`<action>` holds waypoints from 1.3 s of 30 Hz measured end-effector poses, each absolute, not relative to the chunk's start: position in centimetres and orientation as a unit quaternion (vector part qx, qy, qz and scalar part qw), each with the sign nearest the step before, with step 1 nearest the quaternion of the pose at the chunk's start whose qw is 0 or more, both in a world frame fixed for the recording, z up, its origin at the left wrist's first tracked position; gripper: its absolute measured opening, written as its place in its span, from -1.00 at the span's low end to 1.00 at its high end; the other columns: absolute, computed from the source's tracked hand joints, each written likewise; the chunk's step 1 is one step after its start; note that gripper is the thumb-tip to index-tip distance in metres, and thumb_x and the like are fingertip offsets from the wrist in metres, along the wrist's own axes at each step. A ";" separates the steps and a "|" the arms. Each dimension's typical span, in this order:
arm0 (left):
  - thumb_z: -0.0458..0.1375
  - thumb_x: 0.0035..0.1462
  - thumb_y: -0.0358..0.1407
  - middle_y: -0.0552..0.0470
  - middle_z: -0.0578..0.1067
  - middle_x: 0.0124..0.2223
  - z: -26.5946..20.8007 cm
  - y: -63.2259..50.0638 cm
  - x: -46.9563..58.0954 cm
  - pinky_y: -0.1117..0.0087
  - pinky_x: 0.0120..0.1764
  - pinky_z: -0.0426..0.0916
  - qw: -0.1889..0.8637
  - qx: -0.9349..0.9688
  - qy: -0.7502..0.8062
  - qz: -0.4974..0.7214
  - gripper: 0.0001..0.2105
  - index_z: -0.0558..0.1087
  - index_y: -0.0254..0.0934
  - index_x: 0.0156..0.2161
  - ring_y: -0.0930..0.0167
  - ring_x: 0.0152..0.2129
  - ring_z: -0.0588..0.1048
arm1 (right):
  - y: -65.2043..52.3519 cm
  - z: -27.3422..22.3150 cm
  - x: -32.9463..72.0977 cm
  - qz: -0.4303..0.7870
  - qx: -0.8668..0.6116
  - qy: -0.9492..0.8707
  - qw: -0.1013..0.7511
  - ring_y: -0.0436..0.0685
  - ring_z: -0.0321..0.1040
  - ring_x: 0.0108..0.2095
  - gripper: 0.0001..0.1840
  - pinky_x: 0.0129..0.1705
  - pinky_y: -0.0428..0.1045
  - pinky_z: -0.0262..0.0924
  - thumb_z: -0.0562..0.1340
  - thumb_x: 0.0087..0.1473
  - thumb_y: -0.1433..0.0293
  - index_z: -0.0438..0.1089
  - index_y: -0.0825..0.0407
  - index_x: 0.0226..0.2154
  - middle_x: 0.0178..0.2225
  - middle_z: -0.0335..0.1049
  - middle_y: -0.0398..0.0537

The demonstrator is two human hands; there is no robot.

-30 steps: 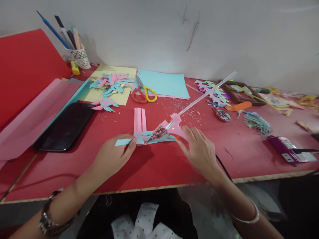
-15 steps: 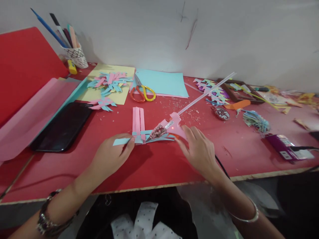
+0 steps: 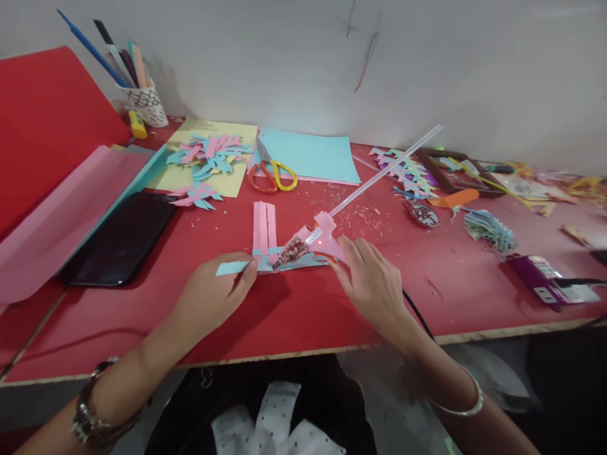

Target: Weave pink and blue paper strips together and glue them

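My right hand (image 3: 367, 278) is wrapped round the handle of a pink glue gun (image 3: 327, 237), with a long clear glue stick (image 3: 386, 169) jutting from its back. The gun's dark nozzle points down-left and meets the paper strips where they cross. Two pink paper strips (image 3: 264, 227) lie upright side by side, and blue strips (image 3: 303, 260) run across their lower end. My left hand (image 3: 220, 284) pinches a blue paper strip (image 3: 232, 268) between thumb and fingers, at the left of the crossing. The gun partly covers the blue strips.
Behind the strips lie scissors (image 3: 272, 175), blue sheets (image 3: 310, 155) and a pile of cut strips (image 3: 213, 155). A black phone (image 3: 121, 240) is at left. To the right are a brown tray (image 3: 459, 177), a paper fringe bundle (image 3: 488, 229) and a purple box (image 3: 535, 278).
My right hand has shifted the glue gun slightly left, its nozzle moving further over the crossed strips. My left hand has stayed almost still, pinching the blue strip.
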State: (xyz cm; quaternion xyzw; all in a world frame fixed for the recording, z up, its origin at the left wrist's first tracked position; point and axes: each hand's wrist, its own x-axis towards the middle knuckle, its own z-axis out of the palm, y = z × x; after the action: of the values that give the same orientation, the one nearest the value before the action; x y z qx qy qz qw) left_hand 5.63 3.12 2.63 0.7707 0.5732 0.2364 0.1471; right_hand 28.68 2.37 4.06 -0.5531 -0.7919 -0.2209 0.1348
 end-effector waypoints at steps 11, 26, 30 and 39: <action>-0.20 0.14 -0.16 -0.01 0.50 -0.48 2.7 3.2 5.6 0.44 -0.40 0.32 0.151 0.772 0.569 0.239 -0.63 0.37 -0.24 -0.49 0.35 -0.47 0.48 | 1.9 4.2 29.9 -0.204 -0.587 -0.774 0.119 0.06 0.27 -0.40 -0.66 -0.51 -0.09 0.00 -0.05 0.20 0.28 0.30 0.09 -0.15 -0.42 0.35 -0.02; -0.22 0.13 -0.15 -0.01 0.46 -0.55 2.8 3.2 5.7 0.43 -0.34 0.33 0.133 0.777 0.573 0.226 -0.62 0.30 -0.22 -0.56 0.33 -0.46 0.48 | 1.7 4.1 30.7 -0.217 -0.621 -0.747 0.100 0.07 0.27 -0.40 -0.65 -0.51 -0.10 0.02 -0.08 0.20 0.28 0.31 0.05 -0.15 -0.40 0.36 -0.01; -0.21 0.14 -0.16 -0.02 0.48 -0.53 3.0 3.2 5.7 0.44 -0.36 0.33 0.141 0.778 0.572 0.218 -0.63 0.31 -0.22 -0.55 0.34 -0.46 0.48 | 1.7 4.2 30.8 -0.217 -0.623 -0.746 0.096 0.09 0.29 -0.40 -0.67 -0.52 -0.09 0.02 -0.06 0.19 0.28 0.31 0.07 -0.16 -0.39 0.37 -0.01; -0.22 0.13 -0.15 -0.03 0.51 -0.49 2.8 3.3 5.7 0.42 -0.32 0.35 0.132 0.777 0.574 0.220 -0.61 0.36 -0.22 -0.52 0.32 -0.42 0.49 | 1.5 4.4 31.1 -0.212 -0.629 -0.741 0.102 0.10 0.28 -0.40 -0.68 -0.55 -0.08 -0.03 -0.06 0.19 0.28 0.30 0.07 -0.17 -0.43 0.34 0.00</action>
State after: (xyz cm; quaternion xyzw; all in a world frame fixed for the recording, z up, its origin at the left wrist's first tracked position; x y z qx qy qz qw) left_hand 5.67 3.29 2.84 0.7773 0.5743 0.2200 0.1321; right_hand 31.14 1.49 4.38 -0.6285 -0.7414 -0.2119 0.1019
